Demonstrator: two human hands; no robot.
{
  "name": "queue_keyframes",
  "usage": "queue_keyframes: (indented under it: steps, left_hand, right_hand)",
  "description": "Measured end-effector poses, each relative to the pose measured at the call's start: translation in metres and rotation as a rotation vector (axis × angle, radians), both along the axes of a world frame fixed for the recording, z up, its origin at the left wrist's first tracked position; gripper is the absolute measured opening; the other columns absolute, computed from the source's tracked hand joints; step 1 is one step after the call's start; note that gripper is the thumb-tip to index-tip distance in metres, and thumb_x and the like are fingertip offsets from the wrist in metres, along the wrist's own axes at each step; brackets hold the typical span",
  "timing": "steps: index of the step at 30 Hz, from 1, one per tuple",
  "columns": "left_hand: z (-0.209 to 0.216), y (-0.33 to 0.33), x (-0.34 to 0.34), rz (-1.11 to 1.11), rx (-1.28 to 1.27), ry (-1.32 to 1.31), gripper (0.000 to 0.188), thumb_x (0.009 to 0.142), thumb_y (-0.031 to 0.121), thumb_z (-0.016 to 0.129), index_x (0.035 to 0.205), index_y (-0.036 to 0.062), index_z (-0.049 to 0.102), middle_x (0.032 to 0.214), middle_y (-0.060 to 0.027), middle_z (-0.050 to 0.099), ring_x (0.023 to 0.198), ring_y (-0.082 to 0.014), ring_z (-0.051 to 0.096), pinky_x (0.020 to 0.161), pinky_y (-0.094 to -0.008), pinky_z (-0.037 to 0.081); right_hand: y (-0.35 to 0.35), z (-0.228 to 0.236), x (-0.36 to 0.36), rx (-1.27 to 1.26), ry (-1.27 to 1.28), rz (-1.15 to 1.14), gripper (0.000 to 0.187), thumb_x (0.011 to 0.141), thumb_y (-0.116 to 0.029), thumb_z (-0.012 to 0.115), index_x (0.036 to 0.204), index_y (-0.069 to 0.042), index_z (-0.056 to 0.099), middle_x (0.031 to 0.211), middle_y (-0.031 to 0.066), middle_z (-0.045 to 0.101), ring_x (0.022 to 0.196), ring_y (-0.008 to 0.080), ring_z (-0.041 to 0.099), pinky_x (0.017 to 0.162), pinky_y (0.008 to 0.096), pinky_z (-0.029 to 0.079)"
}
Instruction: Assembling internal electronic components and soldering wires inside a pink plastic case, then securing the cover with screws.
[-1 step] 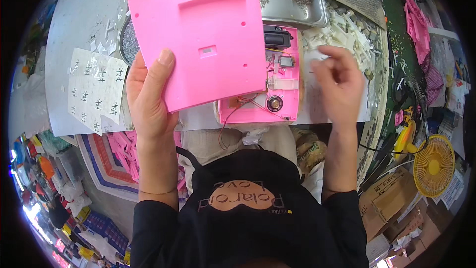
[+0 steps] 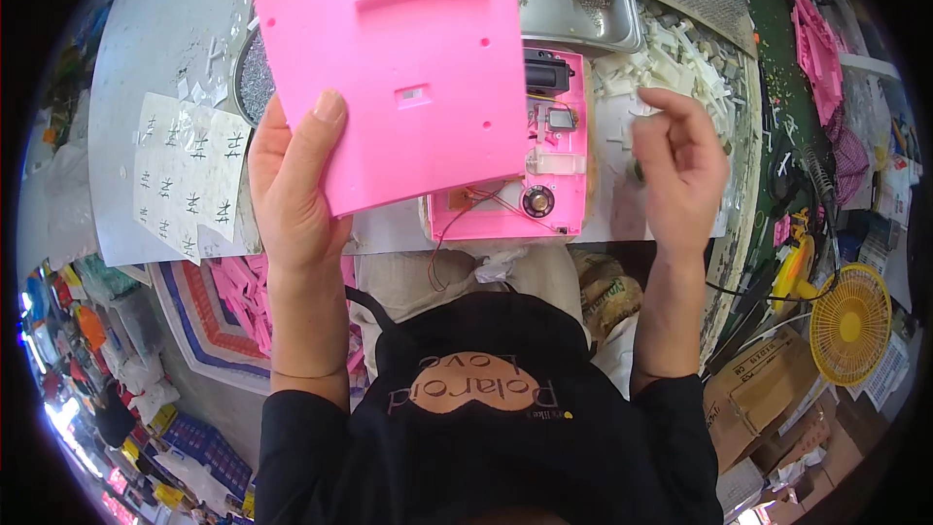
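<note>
My left hand [image 2: 306, 170] grips a flat pink plastic panel [image 2: 447, 78] by its lower left edge, thumb on the face. The panel has a small square cutout, screw holes and a raised ledge near its far end. It hangs tilted above a pink plastic housing [image 2: 505, 225] on the table and hides the housing's left part. Inside the housing show a round speaker [image 2: 537, 201], a black box-shaped part [image 2: 546, 73], a clear plastic piece [image 2: 556, 162] and thin wires [image 2: 447, 235]. To the right of the housing my right hand [image 2: 683, 165] is raised, loosely curled, thumb and forefinger apart, with nothing visible between them.
White plastic pieces [image 2: 671, 68] are heaped beyond my right hand, near a metal tray [image 2: 583, 24]. A bowl of small metal parts [image 2: 251, 78] and a marked paper sheet [image 2: 190, 170] lie at left. A yellow fan [image 2: 850, 324] stands at right.
My right hand has moved slightly to the right. The panel in my left hand has shifted a little to the right.
</note>
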State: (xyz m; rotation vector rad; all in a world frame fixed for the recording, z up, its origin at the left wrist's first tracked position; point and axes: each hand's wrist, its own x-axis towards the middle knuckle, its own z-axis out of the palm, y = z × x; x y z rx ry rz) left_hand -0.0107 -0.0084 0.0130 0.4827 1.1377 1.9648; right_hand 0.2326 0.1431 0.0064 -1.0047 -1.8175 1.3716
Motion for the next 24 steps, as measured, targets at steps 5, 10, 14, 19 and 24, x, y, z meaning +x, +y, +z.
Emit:
queue_keyframes:
  steps: [5, 10, 14, 19, 24]
  left_hand:
    - [0.013, 0.02, 0.028, -0.195, -0.137, 0.136, 0.031, 0.102, 0.014, 0.062, 0.127, -0.0042, 0.059, 0.112, -0.0135, 0.072, 0.098, -0.0178, 0.071, 0.086, -0.0302, 0.058]
    - [-0.005, 0.029, 0.036, -0.229, -0.246, 0.879, 0.062, 0.094, 0.023, 0.072, 0.141, -0.0092, 0.046, 0.104, -0.0194, 0.073, 0.092, -0.0291, 0.073, 0.081, -0.0377, 0.058]
    - [-0.007, 0.026, 0.037, -0.224, -0.442, 1.214, 0.085, 0.088, 0.029, 0.076, 0.15, -0.011, 0.033, 0.092, -0.0257, 0.071, 0.083, -0.0379, 0.072, 0.073, -0.0427, 0.057]
    - [-0.011, 0.021, 0.033, -0.244, -0.469, 1.25, 0.081, 0.089, 0.027, 0.075, 0.15, -0.009, 0.035, 0.087, -0.023, 0.072, 0.076, -0.0393, 0.071, 0.067, -0.0445, 0.056]
    - [-0.013, 0.014, 0.032, -0.232, -0.488, 0.998, 0.076, 0.087, 0.019, 0.077, 0.149, -0.0071, 0.04, 0.073, -0.0132, 0.064, 0.062, -0.0272, 0.064, 0.059, -0.037, 0.051]
  right_hand:
    - [-0.034, 0.027, -0.007, -0.119, 0.127, 0.143, 0.057, 0.098, -0.015, 0.069, 0.146, -0.001, 0.041, 0.086, 0.0042, 0.069, 0.075, 0.0081, 0.061, 0.071, 0.0217, 0.047]
    - [-0.046, 0.008, 0.017, -0.087, -0.035, -0.011, 0.053, 0.097, -0.009, 0.067, 0.143, -0.001, 0.042, 0.071, 0.0023, 0.063, 0.064, 0.0067, 0.056, 0.061, 0.0218, 0.043]
    - [-0.047, -0.01, 0.02, 0.138, -0.28, 0.01, 0.045, 0.097, -0.01, 0.066, 0.138, -0.002, 0.047, 0.056, 0.002, 0.051, 0.051, 0.0093, 0.046, 0.053, 0.0254, 0.038]
    - [-0.048, -0.014, 0.02, 0.119, -0.296, 0.073, 0.039, 0.097, -0.009, 0.066, 0.133, -0.002, 0.051, 0.056, 0.0015, 0.05, 0.05, 0.0102, 0.045, 0.052, 0.0265, 0.036]
    - [-0.048, -0.02, 0.022, 0.067, -0.208, 0.126, 0.038, 0.096, -0.008, 0.067, 0.131, -0.003, 0.053, 0.056, 0.0019, 0.05, 0.049, 0.0116, 0.045, 0.051, 0.0268, 0.036]
